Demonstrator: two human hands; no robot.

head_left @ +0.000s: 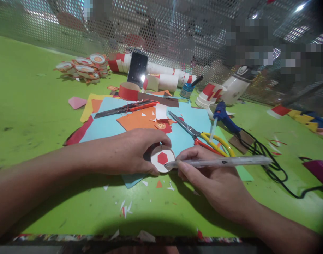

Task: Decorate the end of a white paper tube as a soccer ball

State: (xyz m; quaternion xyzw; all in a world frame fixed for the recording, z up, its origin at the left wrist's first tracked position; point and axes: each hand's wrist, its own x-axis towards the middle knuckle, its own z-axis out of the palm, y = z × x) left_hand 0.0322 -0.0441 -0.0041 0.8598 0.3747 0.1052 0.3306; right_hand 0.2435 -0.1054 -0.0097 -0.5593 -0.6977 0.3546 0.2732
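Observation:
My left hand [140, 150] grips a round white disc [155, 163] by its left rim, fingers behind and thumb in front. A red hexagon [162, 158] sits at the disc's middle, with a short dark line above it. A pen with a clear barrel [230, 161] is pinched in my right hand [203, 173], its tip touching the disc at the hexagon's lower right edge. Beyond my hands lie light blue paper sheets [105, 130], an orange sheet [124, 121] and scissors [187, 127] with yellow and red handles.
A cutter knife [119, 109] rests on the paper. At right are a blue glue gun [226, 118] and its black cord [267, 158]. Behind stand paper cups [168, 83], a phone [138, 68], a blue jar [187, 90] and stacked paper discs [84, 67]. Scraps [125, 208] litter the green table [79, 204].

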